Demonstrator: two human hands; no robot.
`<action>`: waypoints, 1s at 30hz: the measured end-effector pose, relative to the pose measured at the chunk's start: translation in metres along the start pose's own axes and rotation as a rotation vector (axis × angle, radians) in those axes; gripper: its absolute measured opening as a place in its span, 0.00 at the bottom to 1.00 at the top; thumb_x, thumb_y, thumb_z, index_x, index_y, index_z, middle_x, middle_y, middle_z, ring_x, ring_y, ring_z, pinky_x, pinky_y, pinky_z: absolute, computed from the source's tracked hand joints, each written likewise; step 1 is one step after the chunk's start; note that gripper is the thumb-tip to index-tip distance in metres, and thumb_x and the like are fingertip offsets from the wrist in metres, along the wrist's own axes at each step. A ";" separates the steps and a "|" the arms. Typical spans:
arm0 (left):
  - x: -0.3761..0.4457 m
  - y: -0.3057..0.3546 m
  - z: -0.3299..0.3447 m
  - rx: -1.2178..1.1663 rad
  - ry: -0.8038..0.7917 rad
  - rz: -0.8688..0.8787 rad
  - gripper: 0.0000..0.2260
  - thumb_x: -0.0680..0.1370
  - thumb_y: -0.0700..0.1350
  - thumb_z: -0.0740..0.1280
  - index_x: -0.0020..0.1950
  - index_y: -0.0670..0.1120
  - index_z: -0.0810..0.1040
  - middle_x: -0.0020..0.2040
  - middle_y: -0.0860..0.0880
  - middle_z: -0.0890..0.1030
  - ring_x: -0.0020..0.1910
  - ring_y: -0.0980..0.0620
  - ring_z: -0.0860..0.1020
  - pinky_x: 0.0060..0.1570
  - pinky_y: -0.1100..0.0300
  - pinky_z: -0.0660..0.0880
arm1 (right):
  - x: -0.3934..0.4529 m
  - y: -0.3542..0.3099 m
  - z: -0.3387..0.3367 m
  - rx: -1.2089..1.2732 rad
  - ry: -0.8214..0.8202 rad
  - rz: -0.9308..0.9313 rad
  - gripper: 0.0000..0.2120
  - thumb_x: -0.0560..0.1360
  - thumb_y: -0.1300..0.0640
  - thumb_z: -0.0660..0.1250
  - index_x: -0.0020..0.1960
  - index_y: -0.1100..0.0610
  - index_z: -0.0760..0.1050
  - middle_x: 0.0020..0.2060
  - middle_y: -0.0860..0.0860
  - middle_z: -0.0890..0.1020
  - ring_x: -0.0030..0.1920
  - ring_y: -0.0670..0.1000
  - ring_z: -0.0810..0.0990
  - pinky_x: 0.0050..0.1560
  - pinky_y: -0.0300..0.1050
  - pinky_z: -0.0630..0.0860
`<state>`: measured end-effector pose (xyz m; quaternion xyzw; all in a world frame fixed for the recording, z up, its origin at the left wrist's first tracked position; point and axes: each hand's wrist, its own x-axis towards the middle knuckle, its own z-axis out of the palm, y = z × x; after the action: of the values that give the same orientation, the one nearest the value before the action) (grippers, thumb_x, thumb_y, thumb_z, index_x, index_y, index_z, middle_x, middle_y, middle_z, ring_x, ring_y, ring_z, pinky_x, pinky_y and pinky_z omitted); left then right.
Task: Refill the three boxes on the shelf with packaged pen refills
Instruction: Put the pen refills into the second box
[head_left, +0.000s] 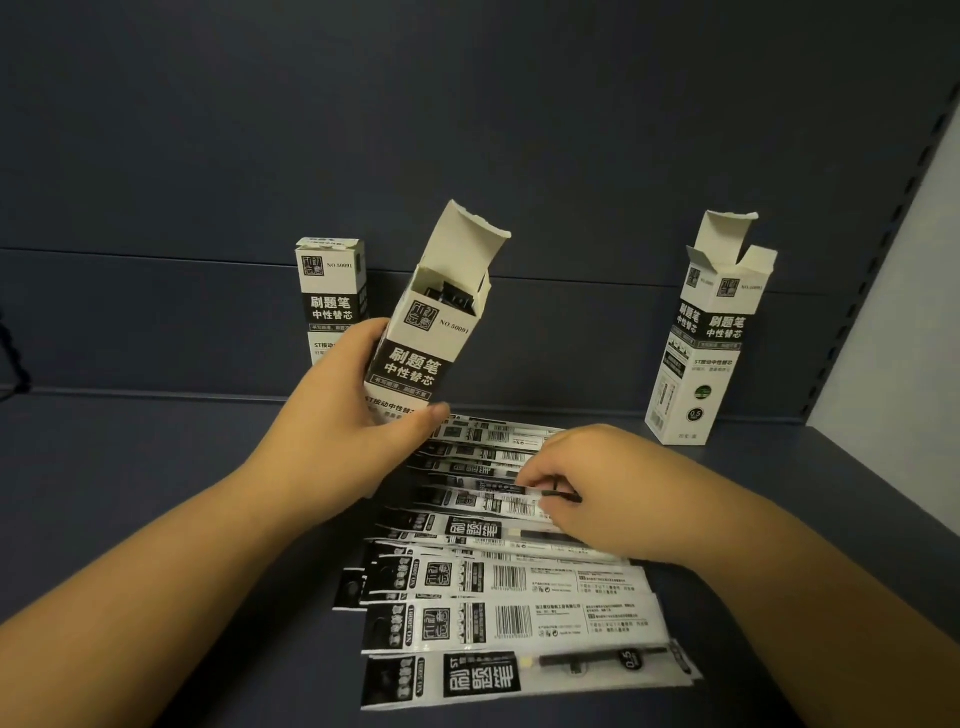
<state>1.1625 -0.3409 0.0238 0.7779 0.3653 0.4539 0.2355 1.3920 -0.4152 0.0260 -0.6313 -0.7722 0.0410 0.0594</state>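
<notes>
- While your left hand (358, 415) grips the middle box (421, 332) around its lower half, fingers behind and thumb across the front, the box is lifted off the shelf (130, 493) and tilted to the right, its top flap open; dark packet ends show just inside the mouth.
- Your right hand (587, 483) rests on the spread of packaged pen refills (498, 587), fingertips curled and pinching the right end of one packet (483, 501) in the upper half of the row.
- Those refills lie flat on the shelf in an overlapping fan, long sides roughly left to right, running from just below the held box down toward you.
- You have the left box (330, 291) standing upright against the back panel (467, 130), its top closed, partly hidden behind your left hand.
- Your right box (711, 332) stands well apart on the right near the back panel, leaning slightly, its top flaps open.
</notes>
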 end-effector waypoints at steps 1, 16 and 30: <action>0.000 0.000 0.000 0.001 0.001 0.001 0.26 0.73 0.49 0.76 0.68 0.57 0.70 0.52 0.68 0.78 0.52 0.68 0.78 0.43 0.78 0.72 | 0.000 0.001 0.000 -0.004 0.002 0.007 0.13 0.79 0.56 0.63 0.60 0.47 0.81 0.48 0.43 0.83 0.47 0.46 0.80 0.52 0.48 0.81; 0.001 0.000 -0.001 -0.004 0.017 -0.003 0.25 0.73 0.49 0.75 0.65 0.61 0.69 0.52 0.72 0.77 0.53 0.71 0.76 0.43 0.79 0.71 | -0.007 0.002 -0.017 -0.008 0.076 -0.013 0.15 0.81 0.53 0.63 0.65 0.45 0.78 0.54 0.41 0.78 0.55 0.43 0.77 0.59 0.46 0.77; 0.002 0.000 -0.003 -0.050 0.055 -0.023 0.25 0.73 0.48 0.76 0.64 0.62 0.69 0.54 0.67 0.79 0.53 0.73 0.76 0.45 0.75 0.71 | -0.011 0.009 -0.022 -0.084 -0.004 -0.029 0.10 0.84 0.49 0.57 0.51 0.52 0.75 0.47 0.44 0.74 0.47 0.43 0.74 0.54 0.48 0.76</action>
<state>1.1606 -0.3393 0.0256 0.7548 0.3688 0.4814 0.2500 1.4057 -0.4241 0.0459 -0.6218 -0.7825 0.0091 0.0317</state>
